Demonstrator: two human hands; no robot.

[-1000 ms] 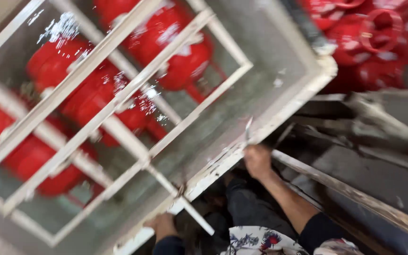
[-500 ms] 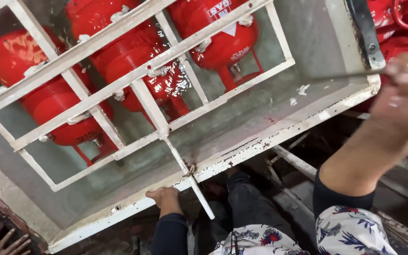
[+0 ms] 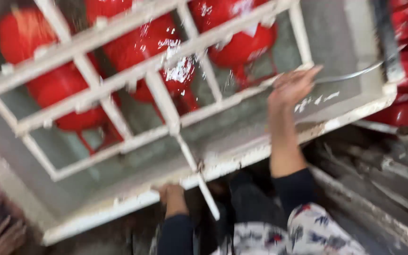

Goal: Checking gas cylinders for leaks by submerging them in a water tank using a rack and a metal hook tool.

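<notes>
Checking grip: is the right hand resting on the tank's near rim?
No: the right hand is raised over the tank holding a thin metal rod, while the left hand grips the white near rim.

Right hand (image 3: 291, 87) stretched forward on a long bare forearm, fingers (image 3: 310, 72) curled; left hand (image 3: 171, 192) held low and close, knuckles up, dark sleeves on both arms

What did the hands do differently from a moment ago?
The right hand swung from the tank's rim out over the water, holding a thin metal rod. The left hand stayed gripping the near rim of the tank. The red cylinders remain submerged under the white grid.
</notes>
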